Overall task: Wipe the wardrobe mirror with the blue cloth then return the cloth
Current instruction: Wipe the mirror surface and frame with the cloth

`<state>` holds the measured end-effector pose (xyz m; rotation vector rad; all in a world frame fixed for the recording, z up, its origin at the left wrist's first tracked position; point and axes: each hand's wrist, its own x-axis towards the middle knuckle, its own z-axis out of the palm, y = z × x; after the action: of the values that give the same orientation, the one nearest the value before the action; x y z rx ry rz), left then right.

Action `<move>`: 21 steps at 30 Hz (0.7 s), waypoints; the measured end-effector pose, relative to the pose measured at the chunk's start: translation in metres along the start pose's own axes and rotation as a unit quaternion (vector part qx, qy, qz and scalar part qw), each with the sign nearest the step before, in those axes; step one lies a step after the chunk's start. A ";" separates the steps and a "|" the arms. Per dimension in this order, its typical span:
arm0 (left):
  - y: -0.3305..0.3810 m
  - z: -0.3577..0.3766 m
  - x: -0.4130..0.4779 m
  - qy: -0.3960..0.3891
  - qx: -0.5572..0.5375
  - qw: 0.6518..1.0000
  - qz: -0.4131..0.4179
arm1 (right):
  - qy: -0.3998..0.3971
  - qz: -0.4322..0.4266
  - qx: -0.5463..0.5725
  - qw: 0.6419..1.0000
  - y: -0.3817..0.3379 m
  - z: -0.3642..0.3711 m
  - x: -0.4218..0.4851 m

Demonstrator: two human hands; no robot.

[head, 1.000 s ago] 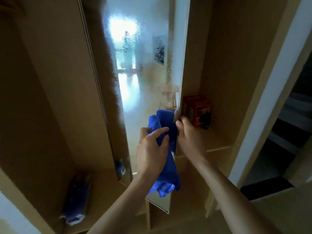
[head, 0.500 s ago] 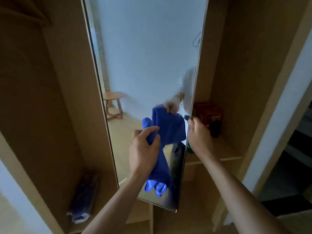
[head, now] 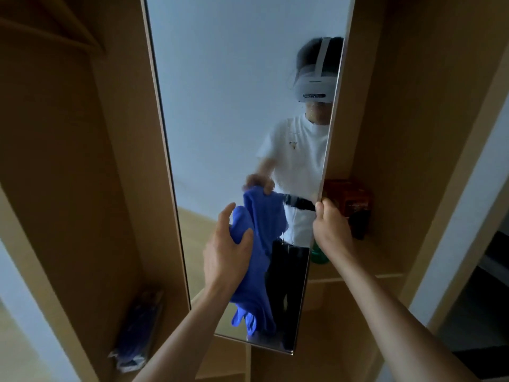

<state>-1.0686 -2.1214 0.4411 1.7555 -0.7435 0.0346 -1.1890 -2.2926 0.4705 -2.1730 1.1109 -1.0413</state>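
**At the mirror: cloth in left hand, right hand on the edge**

Against the lower part of the tall, narrow, frameless wardrobe mirror (head: pixel 220 106) we've got the crumpled soft blue cloth (head: pixel 256 285). Left hand (head: pixel 224 255) grips it: thumb and fingers curl round the upper bunch. The rest hangs in front of the mirror's lower end, with loose tails near its bottom edge. We can't tell whether the cloth actually touches the glass.

Right hand (head: pixel 333 232) pinches the mirror's right edge, thumb on the front, fingers wrapped behind.

The mirror face shows a person in a white T-shirt and white headset, plus the cloth's reflection just above the real one.

Right of the mirror, just behind its edge: a reddish-brown box (head: pixel 347 197) on a light wooden shelf (head: pixel 385 260). A green object (head: pixel 319 255) sits partly hidden by the mirror and the right wrist; we can't tell what it is.

Left of the mirror, low down: a clear-wrapped pack of something blue (head: pixel 137 334).

Light wooden wardrobe panels (head: pixel 82 175) flank the mirror on both sides.
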 end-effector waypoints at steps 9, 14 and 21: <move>-0.019 -0.024 0.034 0.012 0.041 0.998 -0.042 | 0.020 0.003 -0.066 0.998 0.005 0.004 0.021; -0.016 -0.027 0.039 0.014 0.064 0.998 -0.017 | 0.025 -0.004 -0.071 0.997 0.003 0.002 0.023; -0.020 -0.028 0.034 0.010 0.082 0.997 -0.001 | 0.075 -0.060 -0.080 0.992 -0.018 0.013 -0.028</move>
<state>-1.0220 -2.1102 0.4464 1.9097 -0.7414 0.1157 -1.1812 -2.2582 0.4642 -2.3453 1.1786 -1.2242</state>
